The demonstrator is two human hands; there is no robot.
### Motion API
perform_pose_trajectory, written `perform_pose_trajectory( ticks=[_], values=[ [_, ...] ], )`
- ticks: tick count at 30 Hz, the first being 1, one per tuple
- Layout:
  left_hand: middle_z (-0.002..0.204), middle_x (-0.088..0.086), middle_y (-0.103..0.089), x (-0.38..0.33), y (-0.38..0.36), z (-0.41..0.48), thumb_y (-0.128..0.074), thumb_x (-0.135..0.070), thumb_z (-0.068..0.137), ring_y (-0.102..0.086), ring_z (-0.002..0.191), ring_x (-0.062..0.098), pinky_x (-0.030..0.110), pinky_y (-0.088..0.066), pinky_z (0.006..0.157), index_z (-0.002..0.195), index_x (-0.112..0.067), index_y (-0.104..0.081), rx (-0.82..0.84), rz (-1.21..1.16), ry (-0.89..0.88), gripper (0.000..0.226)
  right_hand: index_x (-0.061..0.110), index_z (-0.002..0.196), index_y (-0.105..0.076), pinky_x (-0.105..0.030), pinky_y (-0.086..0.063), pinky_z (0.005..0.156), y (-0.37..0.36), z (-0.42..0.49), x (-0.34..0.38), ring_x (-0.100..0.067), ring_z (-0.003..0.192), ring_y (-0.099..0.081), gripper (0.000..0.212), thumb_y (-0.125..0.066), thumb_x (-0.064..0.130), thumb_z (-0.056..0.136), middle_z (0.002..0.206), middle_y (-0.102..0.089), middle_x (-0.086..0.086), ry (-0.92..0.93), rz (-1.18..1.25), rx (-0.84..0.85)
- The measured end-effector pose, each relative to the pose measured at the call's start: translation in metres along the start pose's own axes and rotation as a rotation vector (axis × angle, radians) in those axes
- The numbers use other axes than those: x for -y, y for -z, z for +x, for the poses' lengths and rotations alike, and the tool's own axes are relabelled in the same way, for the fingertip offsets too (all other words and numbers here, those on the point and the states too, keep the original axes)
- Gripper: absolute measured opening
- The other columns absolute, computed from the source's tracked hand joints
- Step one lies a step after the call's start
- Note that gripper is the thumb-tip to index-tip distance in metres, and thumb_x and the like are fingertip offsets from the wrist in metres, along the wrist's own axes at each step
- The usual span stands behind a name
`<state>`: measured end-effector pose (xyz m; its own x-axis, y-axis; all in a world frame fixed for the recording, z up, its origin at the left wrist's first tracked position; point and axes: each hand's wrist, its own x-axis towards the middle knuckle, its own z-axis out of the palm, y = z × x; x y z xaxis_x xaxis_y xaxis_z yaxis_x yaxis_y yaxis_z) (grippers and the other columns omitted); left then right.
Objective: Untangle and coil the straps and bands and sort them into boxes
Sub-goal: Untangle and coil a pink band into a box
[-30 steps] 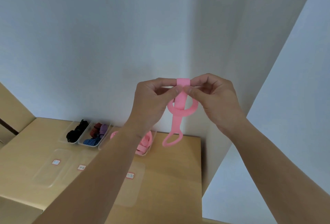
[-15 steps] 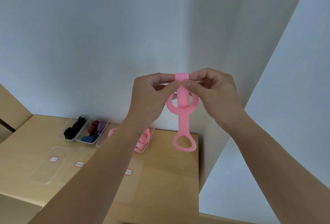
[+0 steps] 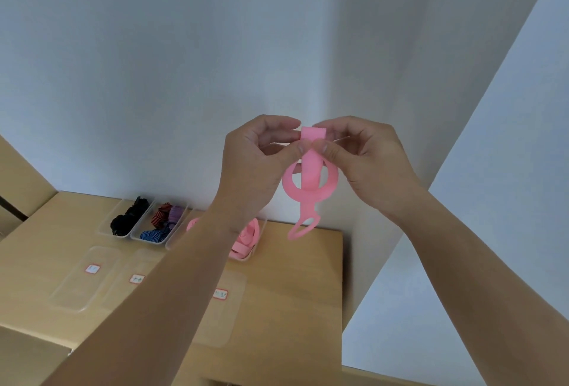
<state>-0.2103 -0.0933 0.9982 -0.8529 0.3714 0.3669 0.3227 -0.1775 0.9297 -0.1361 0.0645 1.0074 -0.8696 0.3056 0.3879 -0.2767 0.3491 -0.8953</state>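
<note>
Head view: both hands are raised in front of the wall, above the far edge of the table (image 3: 292,299). The left hand (image 3: 254,167) and the right hand (image 3: 371,164) each pinch, between thumb and forefinger, the upper folded end of a pink strap (image 3: 309,170). Its flat tongue passes across its own large ring, and a smaller loop hangs free beneath, clear of the table. The strap appears to be soft moulded rubber or silicone, though the material cannot be confirmed from this view. Judged light, limp and springy, it is likely to uncoil if released, and its surface should grip rather than slide. The best hold is across the flat tongue near the fold, where both hands now sit. On the table, one clear box (image 3: 261,233) holds coiled pink straps (image 3: 246,239), partly hidden by the left forearm. Neighbouring boxes hold black bands (image 3: 127,219) and striped bands (image 3: 160,225).
</note>
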Motion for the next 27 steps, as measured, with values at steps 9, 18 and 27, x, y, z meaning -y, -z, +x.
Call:
perform_pose_trajectory(
  ticks=[9,18,27],
  values=[
    [0.103,0.006,-0.078,0.017,0.006,-0.004,-0.076,-0.005,0.088,-0.074,0.095,0.02,0.033,-0.059,0.085,0.114,-0.011,-0.073,0.301,0.087,0.178,0.026,0.013,0.091,-0.07,-0.032,-0.058,0.073,-0.002,0.009,0.002,-0.013,0.074,-0.067,0.014,-0.066,-0.001,0.093,0.081,-0.069,0.002,-0.025,0.06,-0.017],
    [0.107,0.018,-0.076,0.036,0.006,-0.015,-0.075,0.004,0.084,-0.074,0.103,0.033,0.044,-0.059,0.094,0.114,0.001,-0.07,0.405,-0.005,0.28,0.031,0.013,0.094,-0.07,-0.042,-0.056,0.077,0.006,0.013,0.0,-0.033,0.085,-0.066,0.012,-0.065,0.002,0.094,0.081,-0.068,0.008,0.012,-0.05,-0.001],
    [0.093,0.015,-0.078,0.048,-0.004,-0.016,-0.071,-0.014,0.093,-0.077,0.087,0.031,0.045,-0.064,0.077,0.103,0.0,-0.076,0.176,-0.007,0.387,0.018,0.021,0.094,-0.068,-0.038,-0.055,0.077,0.008,0.015,-0.002,-0.019,0.085,-0.065,0.019,-0.063,0.003,0.095,0.09,-0.07,0.009,0.114,-0.15,0.014]
  ],
)
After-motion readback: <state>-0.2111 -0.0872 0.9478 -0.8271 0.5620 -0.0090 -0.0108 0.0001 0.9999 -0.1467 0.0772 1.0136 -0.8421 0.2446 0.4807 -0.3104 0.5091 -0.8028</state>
